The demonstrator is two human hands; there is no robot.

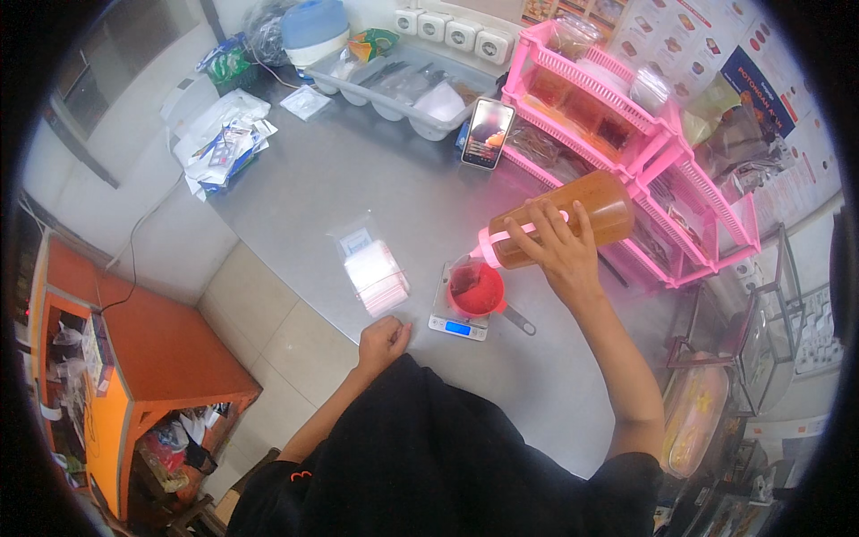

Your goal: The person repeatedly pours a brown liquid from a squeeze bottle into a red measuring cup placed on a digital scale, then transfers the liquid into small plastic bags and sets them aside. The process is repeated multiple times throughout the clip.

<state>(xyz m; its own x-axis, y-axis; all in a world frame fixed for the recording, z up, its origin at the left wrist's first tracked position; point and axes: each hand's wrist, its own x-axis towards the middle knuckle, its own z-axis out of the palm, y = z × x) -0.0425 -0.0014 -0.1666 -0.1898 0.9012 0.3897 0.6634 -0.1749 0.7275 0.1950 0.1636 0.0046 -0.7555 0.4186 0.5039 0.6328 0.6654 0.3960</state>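
My right hand (560, 248) grips a large clear bottle (597, 208) of orange-brown liquid, tilted with its pink spout down to the left. The spout tip is at a small clear plastic bag (463, 277), which sits in a red measuring cup (484, 295) with a grey handle. Beneath the cup lies a small digital scale (458, 329) with a lit blue display. My left hand (384, 341) rests curled at the table's near edge, holding nothing visible. Ahead of it lies a banded stack of clear plastic bags (378, 277).
Pink plastic racks (584, 127) with bags and containers stand at the back right. A phone (488, 133) leans upright beside a grey divided tray (396, 101). Papers and packets (225, 148) lie on the steel table (302, 194) at the left. An orange cabinet (168, 322) stands lower left.
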